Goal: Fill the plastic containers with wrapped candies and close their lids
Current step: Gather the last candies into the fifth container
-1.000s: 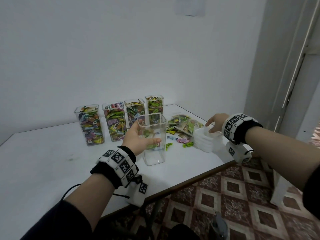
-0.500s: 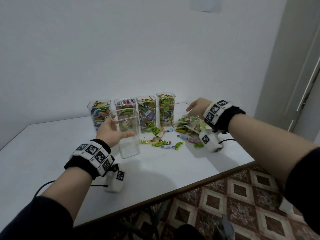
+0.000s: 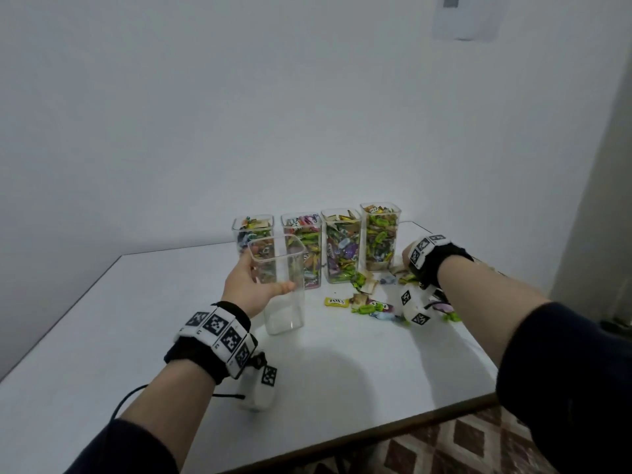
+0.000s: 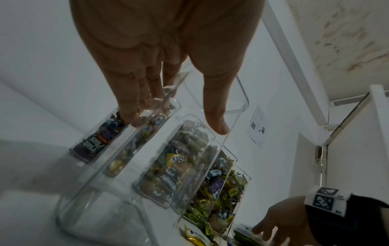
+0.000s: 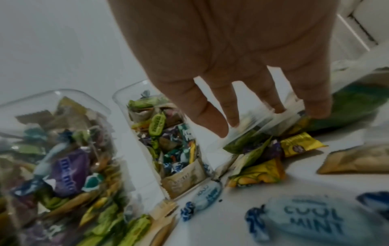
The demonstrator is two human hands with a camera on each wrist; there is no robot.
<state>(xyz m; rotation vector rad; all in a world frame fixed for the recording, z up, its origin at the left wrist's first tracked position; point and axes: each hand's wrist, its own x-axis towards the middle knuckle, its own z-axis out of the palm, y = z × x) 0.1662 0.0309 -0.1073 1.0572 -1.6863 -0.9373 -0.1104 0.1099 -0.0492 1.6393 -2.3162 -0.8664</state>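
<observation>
The left hand (image 3: 251, 285) holds the tall, clear, empty plastic container (image 3: 282, 285). It stands upright on the white table (image 3: 102, 336), mouth up, near the middle. The thumb is on its near wall and the fingers (image 4: 134, 106) are close together on the far wall.

Four clear containers full of wrapped candies (image 3: 342, 244) stand in a row by the far edge, lids off.

The right hand (image 5: 231, 58) hangs over the loose wrapped candies (image 3: 369, 304) by the right edge. Only the right wrist view shows its fingers (image 5: 206, 116): spread, pointing down, tips on a clear wrapper (image 5: 252, 126).
</observation>
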